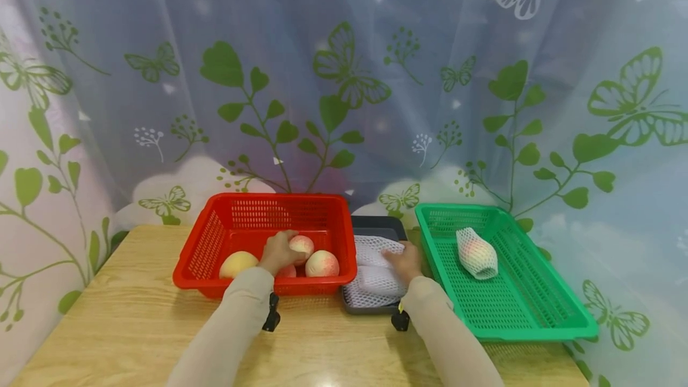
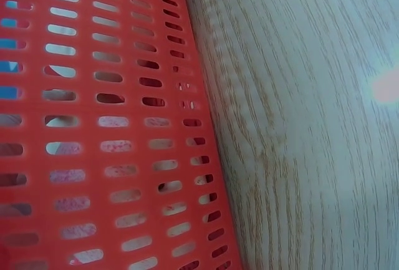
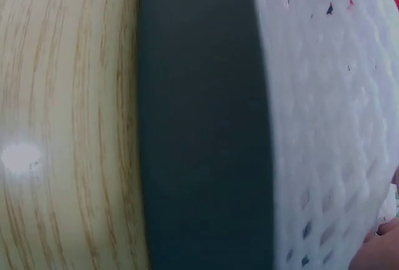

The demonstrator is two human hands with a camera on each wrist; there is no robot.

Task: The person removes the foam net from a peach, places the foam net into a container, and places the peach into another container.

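In the head view my left hand [image 1: 278,252] reaches into the red basket [image 1: 263,283], its fingers and thumb curled round a pink-and-cream peach [image 1: 303,246]. Another peach [image 1: 322,264] lies just right of it, and a yellow fruit [image 1: 238,263] sits to the left of the hand. My right hand [image 1: 407,260] is over the dark grey tray [image 1: 378,224], pinching the edge of a white foam fruit net [image 1: 378,278] among several. The left wrist view shows the basket's slotted wall [image 2: 124,111], which hides that hand; the right wrist view catches fingers [image 3: 380,248] beside the netting.
At the right stands a green basket [image 1: 510,334] with one peach in a foam net [image 1: 476,254] lying inside. The grey tray sits between the two baskets on a wooden table [image 1: 129,321]. A patterned curtain [image 1: 398,154] hangs directly behind them.
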